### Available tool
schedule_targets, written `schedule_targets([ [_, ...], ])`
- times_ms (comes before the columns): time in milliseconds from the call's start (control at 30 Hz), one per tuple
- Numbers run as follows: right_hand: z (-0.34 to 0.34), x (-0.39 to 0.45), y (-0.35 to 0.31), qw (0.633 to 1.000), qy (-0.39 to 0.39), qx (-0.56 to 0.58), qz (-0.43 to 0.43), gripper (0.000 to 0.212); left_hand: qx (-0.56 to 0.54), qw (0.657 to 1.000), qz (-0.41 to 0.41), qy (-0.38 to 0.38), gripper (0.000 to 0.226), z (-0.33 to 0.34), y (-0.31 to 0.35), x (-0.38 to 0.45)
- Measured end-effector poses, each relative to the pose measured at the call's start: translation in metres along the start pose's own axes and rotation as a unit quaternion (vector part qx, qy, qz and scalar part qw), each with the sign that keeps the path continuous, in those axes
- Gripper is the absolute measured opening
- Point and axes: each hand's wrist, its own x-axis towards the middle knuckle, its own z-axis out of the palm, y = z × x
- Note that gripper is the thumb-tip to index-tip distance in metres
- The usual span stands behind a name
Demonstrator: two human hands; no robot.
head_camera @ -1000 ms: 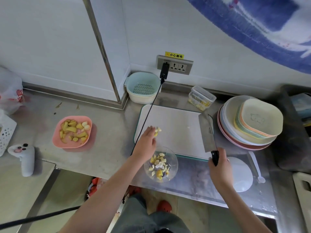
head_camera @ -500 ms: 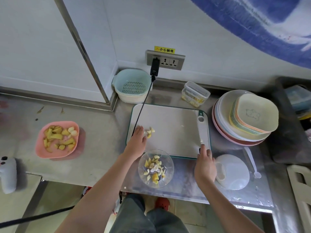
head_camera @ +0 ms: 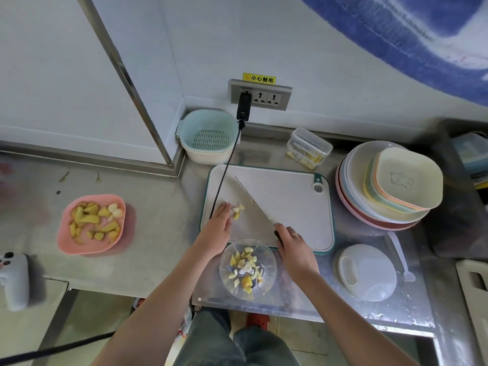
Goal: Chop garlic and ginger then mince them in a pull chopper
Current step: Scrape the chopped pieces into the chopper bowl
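Garlic and ginger pieces [head_camera: 238, 211] lie on the cutting board [head_camera: 295, 202] between the flat, straight-fingered left hand [head_camera: 216, 228] touching them and the cleaver [head_camera: 254, 207] whose handle the right hand [head_camera: 293, 244] grips, with the clear chopper bowl [head_camera: 248, 269] just below both hands.

This is a kitchen, a plain working one by its fittings. A stainless steel counter [head_camera: 148, 233] runs along white wall panels joined by a metal corner strip. A white cutting board [head_camera: 290, 202] lies on it. At the far wall sit a mint colander basket [head_camera: 208, 136] and a wall socket [head_camera: 261, 95] under a yellow warning label. A stack of plastic plates and dishes [head_camera: 388, 186] stands at the right.
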Motion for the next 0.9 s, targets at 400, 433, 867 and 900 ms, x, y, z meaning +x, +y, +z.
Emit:
schedule_targets([
  [400,-0.004,-0.066,0.024,0.944,0.158,0.107,0.27,0.033,-0.018,0.999,-0.001,-0.028,0.049,-0.013,-0.005,0.003],
  [433,0.0,-0.066,0.022,0.942,0.156,0.101,0.28,0.034,-0.017,0.999,0.002,-0.033,0.05,-0.014,-0.005,0.003],
  [867,0.019,-0.038,-0.003,0.958,0.108,0.192,0.185,0.023,-0.03,0.998,0.04,-0.03,0.051,-0.013,-0.014,-0.002],
  [900,0.016,-0.033,-0.003,0.959,0.099,0.204,0.17,0.026,-0.024,0.999,0.042,-0.016,0.05,-0.013,-0.016,-0.003],
])
